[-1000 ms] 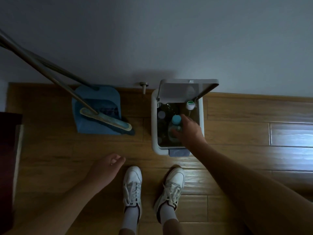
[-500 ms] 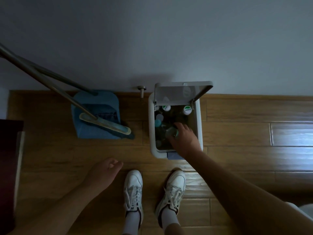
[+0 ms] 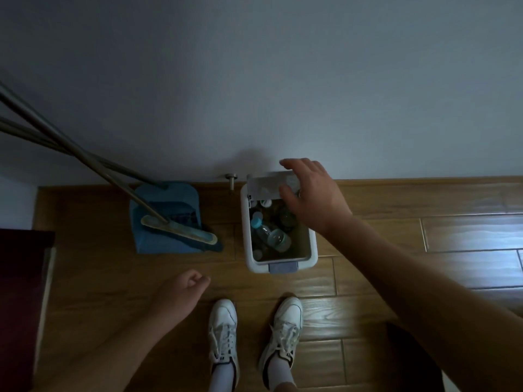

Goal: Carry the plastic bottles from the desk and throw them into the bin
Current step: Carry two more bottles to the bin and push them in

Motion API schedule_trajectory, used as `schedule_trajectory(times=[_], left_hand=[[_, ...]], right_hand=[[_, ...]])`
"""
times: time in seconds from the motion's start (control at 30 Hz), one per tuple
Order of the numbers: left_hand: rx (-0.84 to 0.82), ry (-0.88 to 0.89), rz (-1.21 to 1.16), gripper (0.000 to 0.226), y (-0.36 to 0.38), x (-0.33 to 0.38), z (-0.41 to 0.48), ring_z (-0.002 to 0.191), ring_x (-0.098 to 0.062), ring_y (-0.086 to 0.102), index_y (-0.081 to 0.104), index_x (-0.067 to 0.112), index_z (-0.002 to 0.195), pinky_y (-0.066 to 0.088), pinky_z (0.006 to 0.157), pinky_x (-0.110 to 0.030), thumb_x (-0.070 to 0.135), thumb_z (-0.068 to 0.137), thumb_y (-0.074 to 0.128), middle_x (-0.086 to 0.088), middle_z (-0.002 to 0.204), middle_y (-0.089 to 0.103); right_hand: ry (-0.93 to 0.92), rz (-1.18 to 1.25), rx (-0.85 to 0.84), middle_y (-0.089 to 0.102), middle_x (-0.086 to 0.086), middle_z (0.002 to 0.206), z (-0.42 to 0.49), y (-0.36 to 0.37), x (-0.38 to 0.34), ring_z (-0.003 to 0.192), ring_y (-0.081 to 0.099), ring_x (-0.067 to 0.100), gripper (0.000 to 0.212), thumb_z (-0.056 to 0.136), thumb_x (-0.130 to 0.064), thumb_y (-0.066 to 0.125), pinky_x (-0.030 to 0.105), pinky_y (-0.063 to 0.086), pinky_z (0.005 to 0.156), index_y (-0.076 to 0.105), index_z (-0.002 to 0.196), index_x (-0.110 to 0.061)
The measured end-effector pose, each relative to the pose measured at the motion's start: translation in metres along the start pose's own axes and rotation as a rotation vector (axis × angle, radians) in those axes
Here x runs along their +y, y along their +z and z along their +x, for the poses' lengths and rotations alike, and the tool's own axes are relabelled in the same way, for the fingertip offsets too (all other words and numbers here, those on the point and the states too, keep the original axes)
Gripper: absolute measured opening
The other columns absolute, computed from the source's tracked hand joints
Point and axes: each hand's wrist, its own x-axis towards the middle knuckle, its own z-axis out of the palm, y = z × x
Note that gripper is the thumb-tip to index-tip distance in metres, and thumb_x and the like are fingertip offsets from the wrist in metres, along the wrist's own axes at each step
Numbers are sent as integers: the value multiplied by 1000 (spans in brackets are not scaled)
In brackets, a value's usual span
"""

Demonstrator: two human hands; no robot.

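Note:
A white bin stands on the wooden floor against the wall, its lid raised at the back. Inside lie several plastic bottles; a clear one with a light blue cap rests on top. My right hand hovers over the bin's back right part and the lid, fingers spread, holding nothing. My left hand hangs low at the left of the bin, fingers curled in a loose fist, with nothing in it. The desk is out of view.
A blue dustpan with a broom leans against the wall left of the bin, long handles slanting up left. A metal door stop sits by the skirting. A dark cabinet edge is at far left. My white shoes stand before the bin.
My right hand has let go of the bottle inside the bin and risen toward the lid, fingers now spread. The left hand has curled a little tighter.

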Motion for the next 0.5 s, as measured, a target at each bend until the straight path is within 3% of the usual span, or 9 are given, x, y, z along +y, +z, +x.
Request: schedule_trajectory(times=[0.23,0.37,0.5], left_hand=[[43,-14,-67,20,-11,-8,-14,84,-12,66,61,30,94,54,73,-31,46,98,50,5,90,68],[26,-35,-95,24,-12,-26,-21,87,-14,67,62,27,95,53,77,-35,46,99,49,3,91,70],[15,-75,-64,27,-6,-43,-26,88,-19,68,63,24,94,53,78,-36,45,100,47,0,90,70]], right_hand=[[36,-195,-105,62,4,128,9,11,4,117,54,24,43,94,-35,51,40,39,102,56,133,-19],[61,-163,-212,62,3,112,-18,27,1,102,57,21,34,96,-38,47,39,49,90,63,118,-18],[47,-191,-388,60,2,115,-66,57,11,103,57,19,31,96,-37,46,38,52,91,62,116,-20]])
